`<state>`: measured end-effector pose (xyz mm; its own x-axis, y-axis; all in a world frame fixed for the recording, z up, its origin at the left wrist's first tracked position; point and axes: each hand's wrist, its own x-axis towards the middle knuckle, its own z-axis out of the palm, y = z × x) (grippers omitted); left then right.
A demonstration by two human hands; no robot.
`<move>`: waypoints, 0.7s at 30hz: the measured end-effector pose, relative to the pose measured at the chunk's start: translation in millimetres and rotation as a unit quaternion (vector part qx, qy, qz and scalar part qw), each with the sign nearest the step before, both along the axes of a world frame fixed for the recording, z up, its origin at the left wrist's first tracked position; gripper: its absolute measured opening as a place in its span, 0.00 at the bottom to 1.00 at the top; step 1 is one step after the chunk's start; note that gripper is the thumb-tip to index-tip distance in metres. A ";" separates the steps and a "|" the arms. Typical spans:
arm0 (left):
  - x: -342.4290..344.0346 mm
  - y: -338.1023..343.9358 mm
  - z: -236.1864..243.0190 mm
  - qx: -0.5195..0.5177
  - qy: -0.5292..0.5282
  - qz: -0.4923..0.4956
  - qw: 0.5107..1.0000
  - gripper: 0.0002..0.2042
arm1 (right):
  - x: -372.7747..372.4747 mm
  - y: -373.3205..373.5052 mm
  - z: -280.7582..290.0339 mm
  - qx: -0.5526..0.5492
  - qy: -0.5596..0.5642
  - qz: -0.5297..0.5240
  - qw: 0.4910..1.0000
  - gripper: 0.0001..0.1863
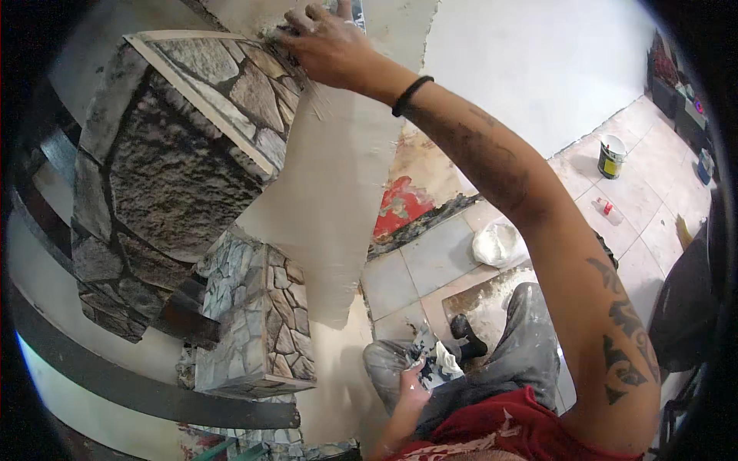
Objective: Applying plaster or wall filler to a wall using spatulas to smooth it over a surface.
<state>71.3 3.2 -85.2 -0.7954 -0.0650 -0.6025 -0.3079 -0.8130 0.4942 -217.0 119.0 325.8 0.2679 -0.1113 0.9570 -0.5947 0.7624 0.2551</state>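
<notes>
My right hand (pixel 323 46) reaches up to the top of the plastered wall (pixel 330 200), beside a stone-patterned block (pixel 207 107) with a pale edging strip. Its fingers are curled around a flat tool, mostly hidden, with a metal blade showing behind them. My left hand (pixel 411 388) is low, by my bent leg, gripping a wide putty knife (pixel 438 365) with white plaster on it. A second stone-patterned block (pixel 254 323) stands lower on the left.
Dark curved steps (pixel 161 396) run along the left. On the tiled floor (pixel 407 261) stand a tub of white paste (pixel 496 244), a bucket (pixel 611 157) and a small red item (pixel 605 206). A white wall section (pixel 523 61) and a red patch (pixel 396 203) are at right of the plaster.
</notes>
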 end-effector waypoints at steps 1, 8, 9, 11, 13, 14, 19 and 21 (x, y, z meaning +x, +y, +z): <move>0.5 -0.5 -3.0 0.002 -0.003 0.007 1.000 0.11 | -4.9 -1.7 -5.2 -0.001 0.000 0.000 1.000 0.18; 1.6 -3.9 3.9 -0.003 0.015 0.003 1.000 0.11 | -7.0 -13.9 -65.8 0.013 -0.125 -0.044 0.991 0.23; -2.6 1.4 15.9 -0.035 -0.022 0.017 0.999 0.11 | -7.3 -14.1 -73.0 0.014 -0.132 -0.044 0.990 0.24; -4.2 1.3 10.8 -0.065 -0.062 0.031 0.995 0.12 | -6.8 -15.0 -86.4 0.018 -0.140 -0.044 0.989 0.25; -6.6 -9.5 -22.8 -0.020 0.005 0.044 0.999 0.13 | -4.9 -13.4 -99.2 0.032 -0.156 -0.074 0.984 0.27; -6.1 -9.2 -24.4 -0.004 0.012 0.040 0.999 0.13 | -2.7 -13.5 -105.6 0.035 -0.155 -0.076 0.984 0.27; 2.2 0.5 -23.8 0.010 0.019 0.033 0.999 0.13 | 19.3 -6.9 -140.6 0.056 -0.199 -0.015 0.978 0.28; 2.6 5.5 -14.9 0.012 0.017 0.040 0.999 0.13 | 37.6 4.2 -157.9 0.084 -0.251 0.007 0.964 0.28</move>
<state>73.9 8.6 -100.1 -0.8086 -0.1153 -0.5770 -0.2244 -0.8461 0.4836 -179.3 123.2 167.9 -0.2224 -0.2758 0.9351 -0.6850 0.7267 0.0514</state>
